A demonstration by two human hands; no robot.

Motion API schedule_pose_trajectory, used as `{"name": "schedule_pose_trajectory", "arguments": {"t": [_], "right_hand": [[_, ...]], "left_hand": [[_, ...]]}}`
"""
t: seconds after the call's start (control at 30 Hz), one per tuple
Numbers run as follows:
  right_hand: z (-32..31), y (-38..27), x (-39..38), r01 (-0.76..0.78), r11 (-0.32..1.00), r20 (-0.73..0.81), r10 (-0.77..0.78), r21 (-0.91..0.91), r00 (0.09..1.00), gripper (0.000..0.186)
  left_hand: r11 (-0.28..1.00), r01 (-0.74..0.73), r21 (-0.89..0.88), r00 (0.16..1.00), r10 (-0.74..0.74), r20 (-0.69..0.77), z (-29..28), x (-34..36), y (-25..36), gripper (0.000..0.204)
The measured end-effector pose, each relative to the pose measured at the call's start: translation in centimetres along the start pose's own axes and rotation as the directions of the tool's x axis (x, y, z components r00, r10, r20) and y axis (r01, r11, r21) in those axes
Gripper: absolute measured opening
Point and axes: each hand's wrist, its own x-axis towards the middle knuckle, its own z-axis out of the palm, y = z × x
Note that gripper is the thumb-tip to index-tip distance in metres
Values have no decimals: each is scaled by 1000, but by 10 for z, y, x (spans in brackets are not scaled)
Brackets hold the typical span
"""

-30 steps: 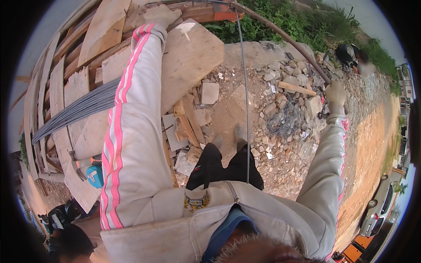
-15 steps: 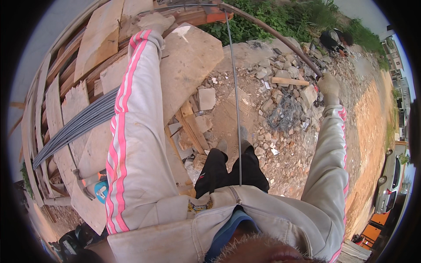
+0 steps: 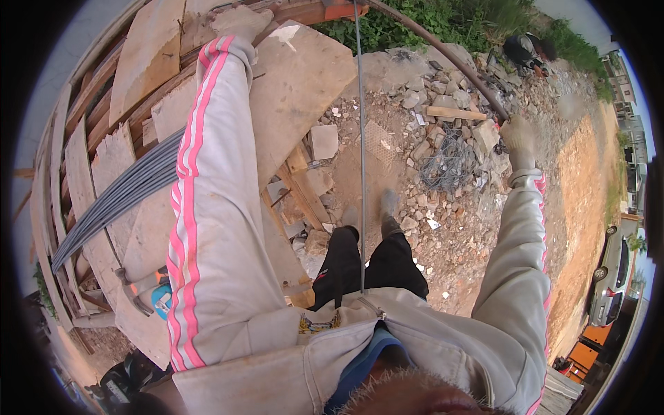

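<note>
My right hand (image 3: 517, 142), in a pale work glove, is closed round the lower end of a long brown metal pipe (image 3: 449, 54). The pipe rises leftward to an orange-red piece (image 3: 339, 11) on the wood at the top edge. My left hand (image 3: 242, 22), also gloved, rests at the top by the boards. Its fingers look curled, but what they hold is hidden. A thin grey steel rod (image 3: 362, 152) runs from beside the orange-red piece down to the front of my jacket. Left of my sleeve, a bundle of steel rods (image 3: 117, 197) lies on the planks.
A claw hammer (image 3: 133, 290) and a blue round object (image 3: 162, 301) lie beside my left sleeve. Broken boards (image 3: 297, 104) cover the left. Rubble (image 3: 432, 155) and tangled wire (image 3: 446, 166) lie ahead right. A crouching person (image 3: 526, 52) is far right; a car (image 3: 610, 277) stands beyond.
The view has shifted slightly, with the left hand and orange-red piece higher in it. The thin rod's lower end has moved left. My feet stand farther apart. The right hand still grips the pipe.
</note>
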Motion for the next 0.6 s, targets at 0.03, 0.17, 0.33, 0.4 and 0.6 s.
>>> {"name": "schedule_pose_trajectory", "arguments": {"t": [0.03,0.17,0.33,0.4,0.6], "right_hand": [[1,-1,-7,-6,1000,-13,5,-5,1000,34],[-3,-5,-15,-10,1000,4,10,0,1000,35],[-8,-13,-14,0,999,58,2,-37,998,36],[-11,-16,-15,1,998,69,3,-55,998,36],[-12,-20,-13,17,997,79,-11,-72,997,31]], "left_hand": [[1000,1,10,1000,-1,-7,3,2,0,114],[1000,0,25,1000,0,-20,1,-1,0,114],[991,-72,-113,997,70,-27,-33,-35,3,82],[987,-55,-150,996,64,55,-47,-45,5,77],[1000,-30,-1,999,30,22,-48,-47,11,82]]}}
